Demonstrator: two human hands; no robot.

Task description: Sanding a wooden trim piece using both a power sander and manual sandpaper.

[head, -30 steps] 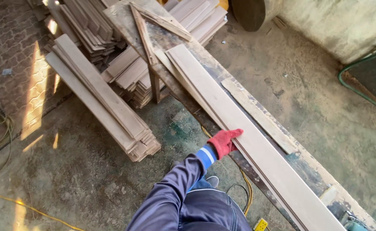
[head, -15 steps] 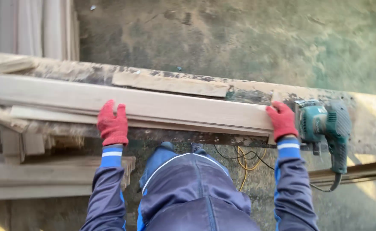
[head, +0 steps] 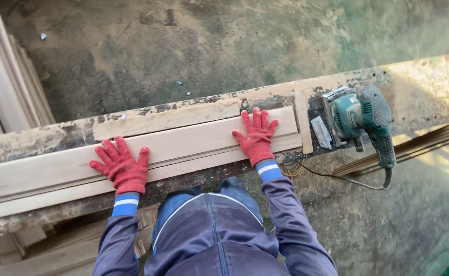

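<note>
1. At the far left, a stack of pale boards (head: 4, 87) leans over the dusty concrete floor (head: 183, 46).
2. Next comes the left hand (head: 122, 166), in a red knit glove, fingers spread and pressed flat on the long wooden plank (head: 183, 145); it grips nothing, only bears down on the plank's near edge.
3. The plank lies lengthwise along the worn, paint-stained workbench (head: 45, 138), with a shorter strip of wood (head: 165, 118) just behind it.
4. The right hand (head: 257, 138), gloved the same, lies open and flat on the plank near its right end, fingers splayed, closed around nothing.
5. A narrow wooden stop (head: 302, 122) sits crosswise, touching the plank's right end.
6. Just right of it, a teal power sander (head: 362, 115) rests on the bench, its black cord (head: 332, 176) trailing off the edge.
</note>
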